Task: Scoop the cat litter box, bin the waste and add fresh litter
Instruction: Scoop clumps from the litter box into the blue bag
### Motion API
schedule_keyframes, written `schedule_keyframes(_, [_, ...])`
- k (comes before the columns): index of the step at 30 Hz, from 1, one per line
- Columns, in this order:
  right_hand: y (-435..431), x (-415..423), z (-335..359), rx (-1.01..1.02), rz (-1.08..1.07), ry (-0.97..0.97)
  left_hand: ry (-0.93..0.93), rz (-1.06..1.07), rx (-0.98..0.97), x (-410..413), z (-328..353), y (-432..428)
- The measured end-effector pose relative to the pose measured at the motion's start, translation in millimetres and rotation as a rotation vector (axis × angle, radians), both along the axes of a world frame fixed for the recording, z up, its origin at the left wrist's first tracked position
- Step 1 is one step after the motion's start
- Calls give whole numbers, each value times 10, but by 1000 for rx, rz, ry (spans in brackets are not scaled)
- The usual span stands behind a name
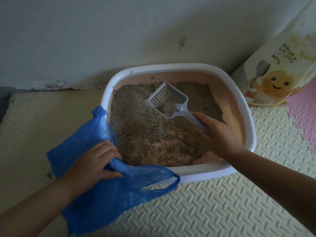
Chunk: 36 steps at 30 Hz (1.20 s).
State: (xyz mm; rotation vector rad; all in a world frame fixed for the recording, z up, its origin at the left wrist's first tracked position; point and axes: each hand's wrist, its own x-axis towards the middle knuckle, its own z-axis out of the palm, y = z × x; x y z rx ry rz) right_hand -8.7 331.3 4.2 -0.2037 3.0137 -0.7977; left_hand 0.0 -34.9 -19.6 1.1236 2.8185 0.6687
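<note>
Blue plastic bag (102, 194) lies nearest, draped over the near-left corner of the litter box (205, 175). The left grip (92, 165) has its fingers curled round a gathered fold at the bag's mouth, and whether any waste is inside cannot be told. Grey litter (136, 125) lies thin in the box, with bare pink bottom showing toward the near side. Over the middle, the white slotted scoop (166, 100) carries a small clump, and the right grip (217, 135) is wrapped around its handle. Scooping looks to be under way, with this load not yet binned. At far right the sack of fresh litter (277, 72) stands against the wall, apart from the box. Its top is out of view, and topping up seems yet to come.
</note>
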Motion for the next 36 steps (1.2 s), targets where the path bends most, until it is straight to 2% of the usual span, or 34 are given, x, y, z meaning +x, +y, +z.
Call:
schedule_keyframes(7, [-39,12,17,-44,-44,-11,-22,-8,-11,-12,-12,-18])
schedule_keyframes(19, [26,69,25,-52,-82,-140,1,-7,-4,-6,-13,-9])
schedule_keyframes(23, [148,78,66,-60,-226,-127,1,-14,3,-10,-44,-17])
schedule_keyframes(27, [75,205,65,-87,-342,-209,9,-24,26,-18,-70,-18])
schedule_keyframes(33, [-52,305,23,-255,-579,-334,-41,-9,66,-11,-86,-20])
schedule_keyframes(36, [-71,309,40,-211,-631,-373,-29,-14,79,-20,-91,-17])
